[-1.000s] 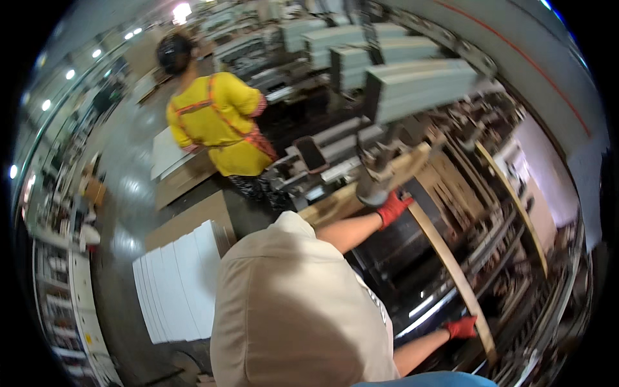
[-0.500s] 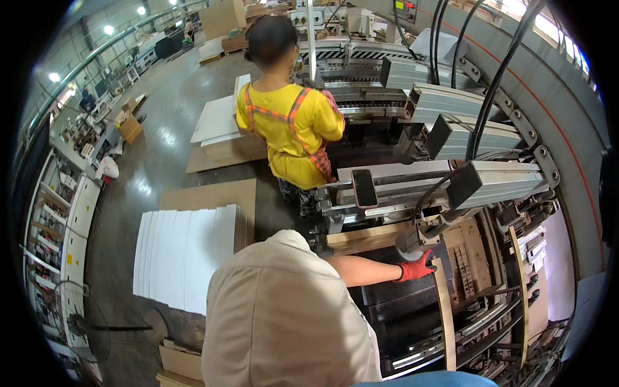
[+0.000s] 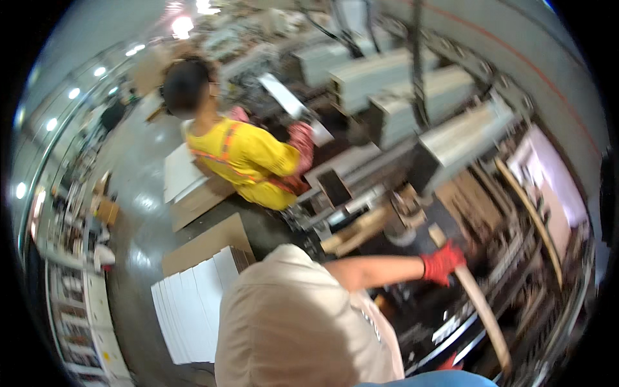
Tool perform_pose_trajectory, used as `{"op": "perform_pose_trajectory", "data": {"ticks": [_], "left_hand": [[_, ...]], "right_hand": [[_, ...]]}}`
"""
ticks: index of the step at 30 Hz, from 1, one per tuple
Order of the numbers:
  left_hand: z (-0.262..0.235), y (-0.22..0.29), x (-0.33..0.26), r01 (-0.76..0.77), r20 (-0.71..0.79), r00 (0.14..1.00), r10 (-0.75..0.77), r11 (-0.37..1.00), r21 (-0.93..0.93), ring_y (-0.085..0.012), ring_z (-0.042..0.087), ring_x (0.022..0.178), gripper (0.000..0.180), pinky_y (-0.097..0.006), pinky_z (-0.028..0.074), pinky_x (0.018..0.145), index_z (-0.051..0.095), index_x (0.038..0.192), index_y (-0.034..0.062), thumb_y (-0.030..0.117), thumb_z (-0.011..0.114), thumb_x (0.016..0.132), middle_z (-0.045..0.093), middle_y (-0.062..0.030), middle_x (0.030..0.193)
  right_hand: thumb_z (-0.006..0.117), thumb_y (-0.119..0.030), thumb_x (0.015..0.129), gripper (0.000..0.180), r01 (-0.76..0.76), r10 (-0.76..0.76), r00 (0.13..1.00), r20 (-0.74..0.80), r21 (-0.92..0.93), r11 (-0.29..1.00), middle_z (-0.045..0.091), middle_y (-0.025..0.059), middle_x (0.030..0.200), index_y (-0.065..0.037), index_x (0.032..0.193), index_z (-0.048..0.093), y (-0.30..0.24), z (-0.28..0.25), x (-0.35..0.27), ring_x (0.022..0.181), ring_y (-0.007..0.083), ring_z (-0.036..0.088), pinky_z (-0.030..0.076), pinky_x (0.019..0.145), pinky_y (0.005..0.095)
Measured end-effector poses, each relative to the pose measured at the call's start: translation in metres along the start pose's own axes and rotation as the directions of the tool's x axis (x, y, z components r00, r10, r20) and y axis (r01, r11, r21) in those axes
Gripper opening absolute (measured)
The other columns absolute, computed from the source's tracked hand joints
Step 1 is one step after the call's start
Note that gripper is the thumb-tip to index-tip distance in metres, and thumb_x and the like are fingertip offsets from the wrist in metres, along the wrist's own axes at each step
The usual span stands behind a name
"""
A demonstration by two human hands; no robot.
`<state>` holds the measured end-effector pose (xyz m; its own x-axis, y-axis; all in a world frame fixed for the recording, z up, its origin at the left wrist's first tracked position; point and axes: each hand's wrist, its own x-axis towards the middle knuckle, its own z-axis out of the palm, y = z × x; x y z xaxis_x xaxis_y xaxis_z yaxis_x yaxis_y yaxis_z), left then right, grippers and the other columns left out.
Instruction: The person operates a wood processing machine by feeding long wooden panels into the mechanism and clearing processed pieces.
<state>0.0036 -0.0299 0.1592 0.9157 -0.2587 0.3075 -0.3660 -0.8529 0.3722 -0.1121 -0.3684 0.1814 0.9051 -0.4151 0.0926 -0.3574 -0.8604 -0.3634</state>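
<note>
My left hand (image 3: 442,263), in a red glove, reaches right at the end of a bare forearm and is closed around a long, narrow wooden strip (image 3: 479,303). The strip's short upper end sticks out beyond the fingers, and its longer part slants down to the right. Of my right hand (image 3: 449,362), only a bit of red glove shows at the lower edge, above blue cloth; its fingers are hidden. Under the strip lies the dark bed of a machine (image 3: 412,303) with metal rails.
A co-worker in a yellow shirt (image 3: 248,161) and pink gloves handles a white panel (image 3: 284,93). Near the machine's edge lie a phone (image 3: 334,188) and wooden pieces (image 3: 358,232). White boards (image 3: 196,300) are stacked on the left. Beige cloth (image 3: 296,322) covers the lower middle.
The view has swung and blurred. My left hand has moved from the strip's upper end to farther down it. A bit of red glove now shows below. The co-worker has turned rightward, with the panel visible.
</note>
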Motion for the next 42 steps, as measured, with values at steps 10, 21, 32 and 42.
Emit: {"op": "perform_pose_trajectory", "data": {"ticks": [10,21,32,42], "left_hand": [[0.01,-0.005,0.03,0.061,0.303,0.949,-0.091,0.992,0.106,-0.03,0.053,0.112,0.073,-0.047,0.037,0.097,0.049,0.13,0.0136,0.054,0.068,0.072,0.058,-0.0113,0.119],[-0.022,-0.033,-0.112,0.386,0.24,0.911,-0.335,0.898,-0.212,-0.0277,0.057,0.109,0.064,-0.04,0.04,0.092,0.058,0.122,0.017,0.045,0.075,0.066,0.062,-0.0108,0.116],[-0.046,-0.081,-0.282,0.694,0.389,0.712,-0.584,0.501,-0.518,-0.0229,0.062,0.102,0.059,-0.032,0.046,0.089,0.061,0.117,0.0078,0.02,0.083,0.064,0.066,-0.0115,0.109],[-0.014,-0.114,-0.307,0.784,0.27,0.511,-0.816,0.313,-0.536,-0.0214,0.065,0.091,0.06,-0.032,0.049,0.078,0.059,0.12,0.0042,0.021,0.081,0.067,0.068,-0.0146,0.101]], "right_hand": [[0.067,-0.051,0.077,0.054,-0.093,0.09,0.995,0.041,0.079,0.993,0.067,0.0182,0.098,-0.006,0.105,0.065,0.039,0.046,0.03,0.095,0.0371,0.062,0.047,0.078,0.0457],[0.07,-0.043,0.077,0.046,-0.115,0.116,0.993,-0.032,0.047,0.992,0.067,0.0179,0.099,-0.005,0.102,0.066,0.046,0.052,0.032,0.094,0.0348,0.064,0.048,0.079,0.0432],[0.07,-0.041,0.077,0.043,-0.162,0.159,0.987,0.04,0.104,0.981,0.069,0.0149,0.094,-0.006,0.103,0.066,0.026,0.038,0.028,0.09,0.0318,0.065,0.048,0.077,0.041],[0.071,-0.042,0.076,0.045,-0.145,0.141,0.989,0.033,0.178,0.973,0.069,0.0122,0.094,-0.007,0.104,0.064,0.034,0.041,0.03,0.089,0.0309,0.064,0.048,0.077,0.0406]]}}
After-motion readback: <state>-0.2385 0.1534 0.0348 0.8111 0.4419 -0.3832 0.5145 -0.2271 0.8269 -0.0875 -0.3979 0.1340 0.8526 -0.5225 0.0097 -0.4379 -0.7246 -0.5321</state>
